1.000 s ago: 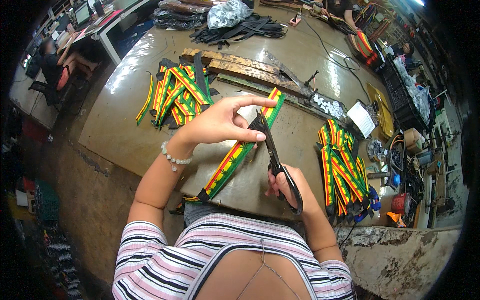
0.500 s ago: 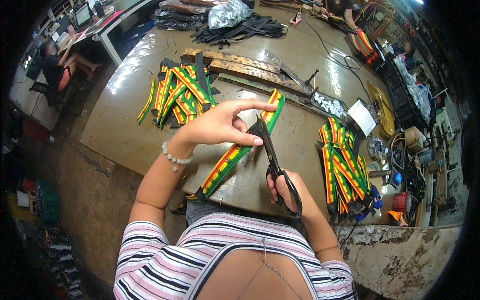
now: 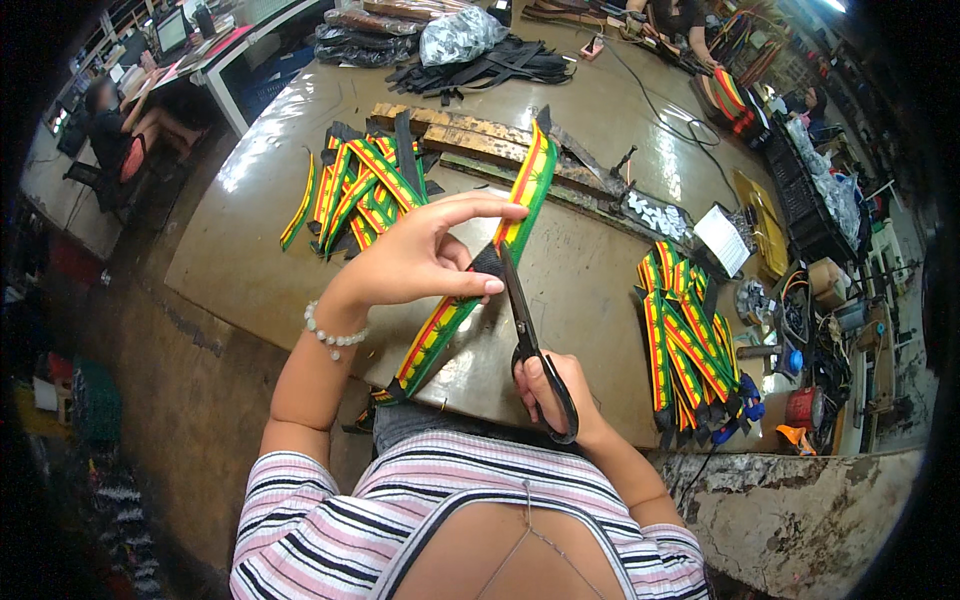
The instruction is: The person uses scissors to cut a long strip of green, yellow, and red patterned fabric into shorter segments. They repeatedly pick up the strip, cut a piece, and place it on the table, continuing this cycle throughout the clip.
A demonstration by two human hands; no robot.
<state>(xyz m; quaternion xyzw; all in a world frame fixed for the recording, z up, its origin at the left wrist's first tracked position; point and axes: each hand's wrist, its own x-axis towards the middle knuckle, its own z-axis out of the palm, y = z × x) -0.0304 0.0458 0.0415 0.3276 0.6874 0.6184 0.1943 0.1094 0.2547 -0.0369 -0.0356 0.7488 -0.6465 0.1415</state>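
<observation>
My left hand (image 3: 405,258) pinches a strap (image 3: 436,330) striped green, yellow and red with dark leaf prints. A black section of it lies between thumb and forefinger, while one end reaches up past my fingers to a black tip and the other hangs toward the table's near edge. Black-handled scissors (image 3: 522,325) are gripped in my right hand (image 3: 560,400). Their blades point up and touch or nearly touch the strap beside the black section; I cannot tell whether they cut into it.
Piles of similar straps lie on the table (image 3: 250,250), one at left (image 3: 365,190) and one at right (image 3: 688,330). Beyond my hands are long wooden bars (image 3: 460,130) and black straps (image 3: 500,65). A white paper (image 3: 722,240) lies at right. Other people sit farther off.
Both hands have shifted slightly left. The strap's upper end, bent over before, now extends straight up with its black tip showing. The scissors have moved left with the strap.
</observation>
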